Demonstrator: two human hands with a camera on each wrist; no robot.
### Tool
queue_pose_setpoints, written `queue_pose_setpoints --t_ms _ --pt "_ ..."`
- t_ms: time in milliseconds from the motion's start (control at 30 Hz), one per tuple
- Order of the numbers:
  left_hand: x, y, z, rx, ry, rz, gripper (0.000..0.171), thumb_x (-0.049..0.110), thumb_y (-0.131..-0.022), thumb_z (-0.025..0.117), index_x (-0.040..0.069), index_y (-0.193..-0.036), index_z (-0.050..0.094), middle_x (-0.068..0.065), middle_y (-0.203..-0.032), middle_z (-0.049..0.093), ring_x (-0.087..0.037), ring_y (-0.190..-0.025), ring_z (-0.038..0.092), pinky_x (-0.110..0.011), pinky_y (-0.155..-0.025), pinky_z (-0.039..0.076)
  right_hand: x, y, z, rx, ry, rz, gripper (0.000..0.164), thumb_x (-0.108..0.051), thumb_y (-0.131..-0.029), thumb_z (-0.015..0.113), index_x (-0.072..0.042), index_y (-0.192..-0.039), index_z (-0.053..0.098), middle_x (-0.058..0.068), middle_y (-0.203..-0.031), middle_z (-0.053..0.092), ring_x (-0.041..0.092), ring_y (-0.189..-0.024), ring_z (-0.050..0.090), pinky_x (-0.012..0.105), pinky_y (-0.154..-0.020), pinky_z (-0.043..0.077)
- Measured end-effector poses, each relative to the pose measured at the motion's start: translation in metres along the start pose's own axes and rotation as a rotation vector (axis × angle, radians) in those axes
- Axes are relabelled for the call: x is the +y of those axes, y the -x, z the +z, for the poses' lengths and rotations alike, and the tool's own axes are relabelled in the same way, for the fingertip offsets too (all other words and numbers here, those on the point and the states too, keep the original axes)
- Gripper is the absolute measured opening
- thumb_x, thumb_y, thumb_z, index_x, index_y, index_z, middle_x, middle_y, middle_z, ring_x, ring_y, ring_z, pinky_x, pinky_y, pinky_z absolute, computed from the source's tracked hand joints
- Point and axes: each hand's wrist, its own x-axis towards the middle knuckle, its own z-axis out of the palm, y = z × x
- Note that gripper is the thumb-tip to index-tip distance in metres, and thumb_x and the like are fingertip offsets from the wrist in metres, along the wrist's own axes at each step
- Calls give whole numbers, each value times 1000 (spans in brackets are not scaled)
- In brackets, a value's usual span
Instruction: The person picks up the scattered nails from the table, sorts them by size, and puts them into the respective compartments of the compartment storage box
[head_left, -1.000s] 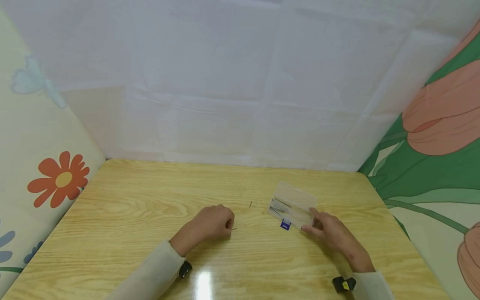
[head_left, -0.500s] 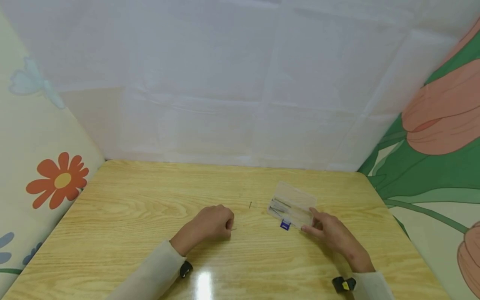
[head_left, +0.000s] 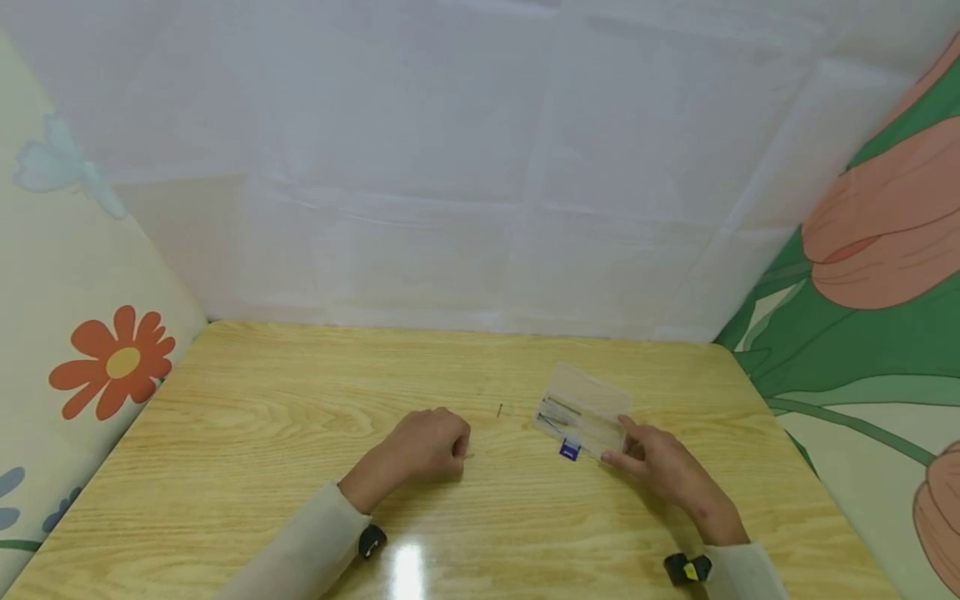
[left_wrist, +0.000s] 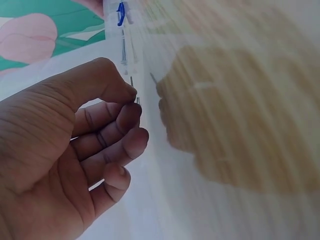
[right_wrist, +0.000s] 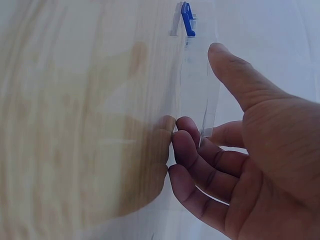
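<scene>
My left hand [head_left: 429, 446] is low over the wooden table, left of centre, pinching a thin metal nail [left_wrist: 131, 81] between thumb and forefinger. Most of the nail is hidden by the fingertips; a short end sticks out to the right in the head view. The right hand [head_left: 660, 463] holds the near right end of a clear plastic box [head_left: 592, 392], thumb on one side and fingers curled at the other. Several nails [head_left: 564, 406] lie in the box's left part. A blue latch [head_left: 570, 449] hangs off its front edge. Between hands and box, another small nail [head_left: 500, 410] lies on the table.
The light wood table [head_left: 300, 367] runs back to a white sheet [head_left: 420, 208]. Flower-printed panels [head_left: 885, 333] stand at both sides. Each wrist carries a black strapped device [head_left: 687, 569].
Almost nothing differs: both hands keep their hold and place, and the box stays put. The view has shifted very slightly.
</scene>
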Motion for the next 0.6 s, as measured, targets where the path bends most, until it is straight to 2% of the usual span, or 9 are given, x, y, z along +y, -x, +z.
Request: queue_pose_setpoints --t_ms 300,600 --pt "7 -8 0 34 -12 59 26 2 -79 64 23 -66 55 13 -59 47 -3 -53 38 -24 -49 33 1 -1 1 9 5 -8 82 -40 -97 72 13 -150 39 -4 -87 62 10 -80 61 39 -75 52" --pt "16 -28 4 30 19 93 27 2 -81 64 23 -67 55 13 -61 47 -3 -54 37 -23 -50 32 0 -1 1 5 2 4 82 -40 -96 72 12 -151 39 -3 -87 62 11 -80 60 40 -76 52"
